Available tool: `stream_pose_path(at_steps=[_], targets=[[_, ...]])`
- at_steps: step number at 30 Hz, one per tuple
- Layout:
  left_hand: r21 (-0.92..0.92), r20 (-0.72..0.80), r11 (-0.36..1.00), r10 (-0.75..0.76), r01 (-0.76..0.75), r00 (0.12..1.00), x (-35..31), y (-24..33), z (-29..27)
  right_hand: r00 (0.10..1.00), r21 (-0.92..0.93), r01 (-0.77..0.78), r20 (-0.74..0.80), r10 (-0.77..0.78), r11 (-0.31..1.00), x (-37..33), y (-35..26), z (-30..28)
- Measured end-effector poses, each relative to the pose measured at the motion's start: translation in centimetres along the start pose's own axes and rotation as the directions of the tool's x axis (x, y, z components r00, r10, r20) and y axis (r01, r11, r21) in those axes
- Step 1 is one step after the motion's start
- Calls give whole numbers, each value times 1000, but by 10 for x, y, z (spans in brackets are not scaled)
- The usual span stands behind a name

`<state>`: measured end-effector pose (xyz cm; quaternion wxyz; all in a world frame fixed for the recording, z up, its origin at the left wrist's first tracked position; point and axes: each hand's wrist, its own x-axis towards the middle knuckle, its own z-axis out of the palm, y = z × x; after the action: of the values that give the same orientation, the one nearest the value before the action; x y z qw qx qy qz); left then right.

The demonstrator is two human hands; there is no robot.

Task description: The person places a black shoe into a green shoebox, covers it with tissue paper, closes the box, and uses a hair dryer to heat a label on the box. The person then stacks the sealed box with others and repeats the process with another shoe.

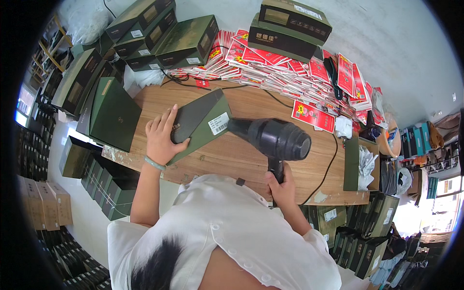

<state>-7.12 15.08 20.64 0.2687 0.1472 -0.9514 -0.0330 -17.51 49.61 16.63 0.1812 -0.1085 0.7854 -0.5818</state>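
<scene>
A black hair dryer (270, 137) is gripped by its handle in my right hand (282, 186). Its nozzle points left, right by the white barcode label (219, 123) on a dark green and black shoe box (195, 118). Whether the nozzle touches the label I cannot tell. My left hand (163, 137) lies on the near left part of that box with fingers spread, steadying it at a slant on the wooden table (251, 179). A bracelet circles my left wrist.
Many red-and-white printed cards (275, 70) lie heaped along the table's back. Stacked shoe boxes (186, 41) stand at the back left, with more boxes (290, 29) atop the cards. A black cord (333, 166) curves along the right. An open box (357, 164) holds crumpled paper.
</scene>
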Motion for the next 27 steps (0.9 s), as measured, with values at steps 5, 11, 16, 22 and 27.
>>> stream_pose_path(at_steps=[5, 11, 16, 22, 27], targets=[[1, -3, 1000, -4, 4, 1000, 0, -1, 0, 999, 71, 40, 9, -41, 997, 2, -4, 3], [-17, 1, 1000, -9, 9, 1000, 0, -1, 0, 998, 146, 11, 57, -19, 989, 4, -16, 5], [-8, 5, 1000, -8, 8, 1000, -1, 1, -1, 998, 85, 50, 34, -53, 995, 8, -25, 6], [7, 28, 1000, -13, 13, 1000, -2, 3, -3, 996, 104, 84, 21, -87, 991, 12, -32, 12], [6, 35, 1000, -15, 15, 999, -2, 3, -3, 995, 119, 81, 40, -86, 990, 15, -34, 12]])
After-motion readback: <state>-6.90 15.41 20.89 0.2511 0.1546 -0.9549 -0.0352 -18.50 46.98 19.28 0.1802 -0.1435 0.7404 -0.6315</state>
